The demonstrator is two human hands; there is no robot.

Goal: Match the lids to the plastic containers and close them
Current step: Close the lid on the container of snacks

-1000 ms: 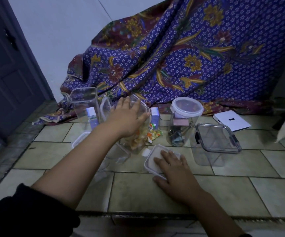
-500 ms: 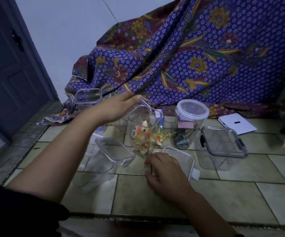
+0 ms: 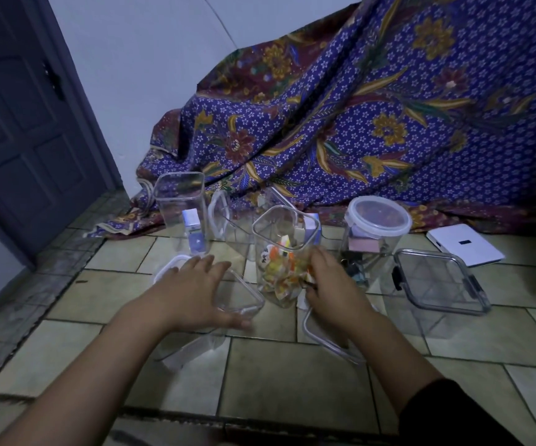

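Note:
A tall clear container holding colourful sweets (image 3: 284, 252) stands lidless at the centre of the tiled floor. My right hand (image 3: 334, 291) wraps around its lower right side. A clear rectangular lid (image 3: 327, 344) lies flat under my right wrist. My left hand (image 3: 196, 294) hovers with fingers spread over a low clear container with its lid on (image 3: 244, 297). Further back stand a tall empty container (image 3: 180, 201) and a tilted clear one (image 3: 228, 220). A round jar with a white lid (image 3: 379, 220) and a square container with a black-latched lid (image 3: 440, 284) are on the right.
A patterned purple cloth (image 3: 372, 107) hangs behind the containers. A flat white box (image 3: 466, 247) lies at the right, small blue-and-white boxes (image 3: 192, 233) among the containers. A dark door (image 3: 25, 123) is at the left. A raised floor edge (image 3: 260, 420) runs near me.
My left hand has come back from above the sweets container down to the low lidded container. My right hand has left the flat lid and taken the side of the sweets container.

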